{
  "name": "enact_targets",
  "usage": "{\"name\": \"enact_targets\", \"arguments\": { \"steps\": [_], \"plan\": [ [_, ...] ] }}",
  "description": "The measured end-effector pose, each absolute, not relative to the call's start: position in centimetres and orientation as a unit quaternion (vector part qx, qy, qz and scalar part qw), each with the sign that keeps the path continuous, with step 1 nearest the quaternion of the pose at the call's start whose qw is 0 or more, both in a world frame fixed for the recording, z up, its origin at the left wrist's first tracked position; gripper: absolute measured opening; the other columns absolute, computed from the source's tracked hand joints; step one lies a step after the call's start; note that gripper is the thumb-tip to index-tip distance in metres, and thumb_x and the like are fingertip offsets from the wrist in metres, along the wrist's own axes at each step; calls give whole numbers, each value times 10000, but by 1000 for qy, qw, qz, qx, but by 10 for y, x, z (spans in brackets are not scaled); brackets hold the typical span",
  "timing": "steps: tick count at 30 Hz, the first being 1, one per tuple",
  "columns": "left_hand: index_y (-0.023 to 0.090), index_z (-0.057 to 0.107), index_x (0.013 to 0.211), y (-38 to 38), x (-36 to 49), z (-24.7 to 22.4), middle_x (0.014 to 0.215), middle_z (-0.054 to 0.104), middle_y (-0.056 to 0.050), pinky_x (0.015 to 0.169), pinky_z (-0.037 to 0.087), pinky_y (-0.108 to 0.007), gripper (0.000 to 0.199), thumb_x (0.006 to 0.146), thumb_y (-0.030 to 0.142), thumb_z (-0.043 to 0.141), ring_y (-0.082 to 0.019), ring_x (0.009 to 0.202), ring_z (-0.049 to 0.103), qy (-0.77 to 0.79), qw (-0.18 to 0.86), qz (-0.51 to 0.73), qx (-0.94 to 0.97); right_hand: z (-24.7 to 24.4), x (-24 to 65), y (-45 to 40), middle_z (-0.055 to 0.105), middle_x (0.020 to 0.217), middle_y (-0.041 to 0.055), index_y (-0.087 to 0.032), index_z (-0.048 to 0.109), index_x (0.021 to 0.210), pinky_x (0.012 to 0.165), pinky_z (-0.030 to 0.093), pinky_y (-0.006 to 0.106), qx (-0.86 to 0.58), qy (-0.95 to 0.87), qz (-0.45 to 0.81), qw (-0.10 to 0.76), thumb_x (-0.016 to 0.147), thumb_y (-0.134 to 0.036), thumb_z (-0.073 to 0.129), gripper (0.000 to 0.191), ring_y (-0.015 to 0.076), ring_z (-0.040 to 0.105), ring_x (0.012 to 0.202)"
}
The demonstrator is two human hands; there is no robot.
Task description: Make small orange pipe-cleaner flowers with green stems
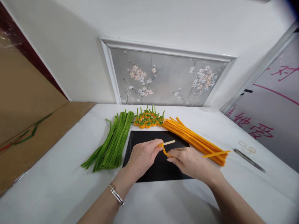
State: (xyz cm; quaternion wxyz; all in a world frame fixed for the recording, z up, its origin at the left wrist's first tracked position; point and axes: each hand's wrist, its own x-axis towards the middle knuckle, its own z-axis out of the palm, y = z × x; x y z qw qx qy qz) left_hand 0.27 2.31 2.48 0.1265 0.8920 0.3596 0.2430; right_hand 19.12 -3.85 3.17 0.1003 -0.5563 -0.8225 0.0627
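Observation:
Over a black mat (149, 172), my left hand (144, 155) pinches a pale flat stick (170, 142) whose free end points right. An orange pipe cleaner (165, 152) is wound round the stick at my left fingertips. Its loose part runs down to my right hand (185, 160), whose fingers are closed on it. Both hands are shut, and the palm ends of stick and pipe cleaner are hidden. Behind the mat stand several small orange pumpkin shapes (149, 119) with green tops and stems.
A bundle of green pipe cleaners (116, 141) lies left of the mat. Orange pipe cleaners (193, 137) lie to the right, one across the others. Tweezers (249, 160) and thin rings (246, 147) are farther right. Cardboard (46, 137) borders the left side; a whiteboard (271, 102) stands at right.

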Motion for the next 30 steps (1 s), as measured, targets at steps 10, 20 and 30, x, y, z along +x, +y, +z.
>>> {"name": "enact_targets", "arguments": {
  "steps": [10,20,30],
  "plan": [
    [228,613,1065,25,2,18,829,701,2,617,434,-251,189,927,187,490,-179,767,669,349,51,212,911,40,193,-49,650,709,20,-189,638,811,551,344,265,-526,-832,52,166,966,-275,457,253,143,587,587],
    [227,653,1027,24,2,17,802,717,-3,610,430,-271,173,913,289,538,-178,708,650,311,25,211,926,36,203,-37,675,785,37,-200,673,906,652,456,227,-539,-789,23,293,976,-331,444,273,130,630,664],
    [206,650,779,20,5,17,672,682,21,557,356,-263,189,911,294,546,-139,623,573,262,28,234,936,31,213,-18,695,774,-1,-219,675,818,662,456,232,-561,-762,96,309,943,-340,503,244,135,632,691]
  ]
}}
